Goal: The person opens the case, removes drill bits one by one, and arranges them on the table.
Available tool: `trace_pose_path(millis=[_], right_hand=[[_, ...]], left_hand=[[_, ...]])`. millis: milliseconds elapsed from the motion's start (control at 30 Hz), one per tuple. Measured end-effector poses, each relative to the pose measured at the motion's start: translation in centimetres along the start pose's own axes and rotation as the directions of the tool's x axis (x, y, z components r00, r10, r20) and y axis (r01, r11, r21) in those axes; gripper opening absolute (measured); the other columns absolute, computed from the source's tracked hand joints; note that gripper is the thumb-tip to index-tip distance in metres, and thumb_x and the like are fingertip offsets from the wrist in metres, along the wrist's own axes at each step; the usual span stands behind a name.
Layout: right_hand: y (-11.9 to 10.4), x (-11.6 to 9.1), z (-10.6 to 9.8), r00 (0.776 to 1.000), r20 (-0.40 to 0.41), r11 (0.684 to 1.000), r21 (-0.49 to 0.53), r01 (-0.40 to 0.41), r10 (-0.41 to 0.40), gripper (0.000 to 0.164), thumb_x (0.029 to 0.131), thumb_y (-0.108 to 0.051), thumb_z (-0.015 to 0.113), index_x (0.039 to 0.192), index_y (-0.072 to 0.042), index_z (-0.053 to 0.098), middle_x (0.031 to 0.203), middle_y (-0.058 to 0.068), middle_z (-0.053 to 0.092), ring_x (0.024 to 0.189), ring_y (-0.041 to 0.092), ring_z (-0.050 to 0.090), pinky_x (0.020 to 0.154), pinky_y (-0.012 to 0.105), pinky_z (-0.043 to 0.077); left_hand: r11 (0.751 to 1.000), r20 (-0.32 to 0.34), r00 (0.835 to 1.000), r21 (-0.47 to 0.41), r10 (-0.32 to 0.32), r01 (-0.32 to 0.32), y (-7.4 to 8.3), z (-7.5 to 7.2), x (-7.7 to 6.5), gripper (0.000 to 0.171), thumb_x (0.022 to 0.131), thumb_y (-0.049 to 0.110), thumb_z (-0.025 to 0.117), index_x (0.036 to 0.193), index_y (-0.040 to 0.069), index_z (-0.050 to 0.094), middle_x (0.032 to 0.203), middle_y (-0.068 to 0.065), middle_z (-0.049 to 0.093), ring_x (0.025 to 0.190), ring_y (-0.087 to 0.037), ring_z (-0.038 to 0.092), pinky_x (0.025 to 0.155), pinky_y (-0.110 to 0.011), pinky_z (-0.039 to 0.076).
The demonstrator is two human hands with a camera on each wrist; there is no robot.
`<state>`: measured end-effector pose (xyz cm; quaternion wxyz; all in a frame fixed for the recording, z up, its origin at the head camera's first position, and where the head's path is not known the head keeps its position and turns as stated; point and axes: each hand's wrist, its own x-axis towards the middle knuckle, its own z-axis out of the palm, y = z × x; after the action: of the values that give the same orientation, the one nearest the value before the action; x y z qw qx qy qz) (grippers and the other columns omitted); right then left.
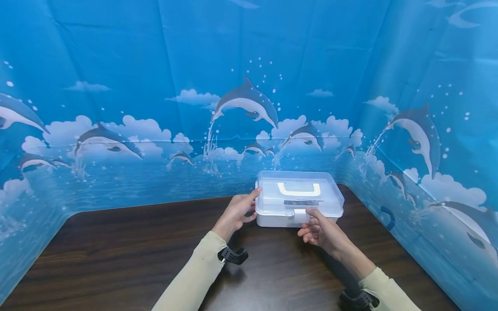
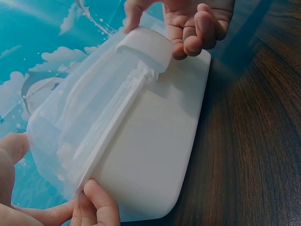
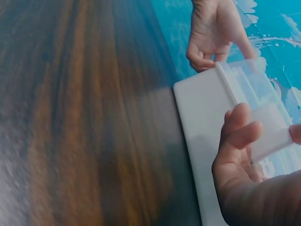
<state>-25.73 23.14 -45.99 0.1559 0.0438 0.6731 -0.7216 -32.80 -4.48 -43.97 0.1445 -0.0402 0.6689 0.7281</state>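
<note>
A plastic storage box with a white base and a see-through lid stands on the table, its lid down. My left hand holds the box's left end, thumb against the lid and fingertips at the rim, as the left wrist view shows. At the front, my right hand has its thumb on the upper edge of the white latch and its curled fingers near the lower edge. In the right wrist view, the latch lies between thumb and fingers. A white carry handle lies flat on the lid.
The dark wood-grain table stretches to the left and in front of the box. A blue dolphin-print sheet rises close behind the box and along the right side. Both wrists carry black straps.
</note>
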Motion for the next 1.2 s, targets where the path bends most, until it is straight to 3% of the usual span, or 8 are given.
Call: trace_pose_path(millis=[167,267,400,500,667,900,1000,1200], right_hand=[[-0.2,0.1,-0.5,0.997,0.079,1.0,0.024,0.009,-0.011,0.067,0.102,-0.047,0.055,0.126,0.015,0.048,0.098,0.02,0.073,0.072,0.019,0.068,0.074,0.031,0.056],[-0.4,0.2,-0.7,0.99,0.14,0.999,0.053,0.006,-0.014,0.053,0.101,-0.034,0.056,0.125,0.013,0.048,0.103,0.022,0.072,0.078,0.02,0.069,0.075,0.03,0.056],[-0.4,0.1,-1.4,0.966,0.255,0.997,0.08,0.023,-0.043,0.031,0.099,-0.012,0.054,0.121,0.01,0.053,0.108,0.023,0.07,0.086,0.02,0.069,0.079,0.029,0.056],[-0.4,0.1,-1.7,0.951,0.302,0.997,0.062,0.045,-0.062,0.029,0.095,0.0,0.054,0.121,0.012,0.055,0.108,0.022,0.068,0.087,0.021,0.069,0.083,0.032,0.056],[0.0,0.3,-1.5,0.956,0.289,0.997,-0.034,0.065,-0.053,0.037,0.089,0.009,0.057,0.125,0.016,0.049,0.108,0.021,0.065,0.088,0.023,0.068,0.081,0.032,0.056],[0.9,0.4,-1.7,0.971,0.232,0.985,-0.146,0.094,-0.058,0.044,0.092,0.008,0.063,0.132,0.015,0.046,0.111,0.022,0.069,0.089,0.026,0.067,0.07,0.027,0.05],[1.3,0.6,-1.8,0.973,0.204,0.957,-0.247,0.153,-0.103,0.04,0.092,0.004,0.068,0.128,0.012,0.052,0.106,0.021,0.07,0.086,0.025,0.066,0.069,0.028,0.049],[1.2,0.5,-1.3,0.973,0.145,0.849,-0.476,0.229,-0.181,0.026,0.093,-0.007,0.074,0.11,0.008,0.063,0.091,0.018,0.071,0.078,0.024,0.063,0.065,0.032,0.048]], left_hand=[[1.0,-0.016,1.0,0.01,0.003,-0.003,0.0,-0.1,0.0,0.089,0.089,0.06,0.071,0.148,-0.002,0.046,0.124,-0.016,0.057,0.105,-0.028,0.059,0.075,-0.032,0.057],[1.0,-0.022,1.0,0.014,0.002,-0.002,0.1,-0.1,0.1,0.089,0.089,0.061,0.072,0.147,-0.002,0.047,0.123,-0.016,0.057,0.103,-0.027,0.059,0.074,-0.032,0.057],[1.0,-0.019,1.0,0.018,-0.005,0.005,0.2,-0.1,0.1,0.088,0.089,0.06,0.071,0.147,-0.001,0.047,0.124,-0.016,0.057,0.104,-0.028,0.059,0.075,-0.032,0.057],[1.0,-0.022,1.0,0.016,-0.009,0.01,0.2,-0.1,0.1,0.09,0.088,0.061,0.072,0.148,-0.001,0.047,0.124,-0.015,0.058,0.107,-0.029,0.058,0.076,-0.032,0.057],[1.0,-0.029,0.999,0.014,-0.016,0.016,0.2,-0.2,-0.1,0.093,0.087,0.063,0.072,0.149,0.0,0.046,0.126,-0.015,0.057,0.109,-0.029,0.058,0.078,-0.033,0.057],[1.0,-0.011,1.0,0.011,-0.013,0.013,0.0,-0.1,-0.2,0.094,0.087,0.063,0.071,0.15,-0.001,0.044,0.127,-0.016,0.057,0.109,-0.029,0.058,0.079,-0.035,0.057],[1.0,-0.001,1.0,0.006,-0.01,0.01,0.1,0.1,-0.1,0.094,0.087,0.063,0.072,0.15,-0.001,0.044,0.128,-0.016,0.057,0.11,-0.029,0.058,0.079,-0.035,0.057],[1.0,-0.001,1.0,0.017,-0.013,0.013,0.0,-0.1,-0.1,0.097,0.086,0.064,0.072,0.15,-0.002,0.043,0.128,-0.016,0.056,0.111,-0.03,0.057,0.078,-0.035,0.058]])
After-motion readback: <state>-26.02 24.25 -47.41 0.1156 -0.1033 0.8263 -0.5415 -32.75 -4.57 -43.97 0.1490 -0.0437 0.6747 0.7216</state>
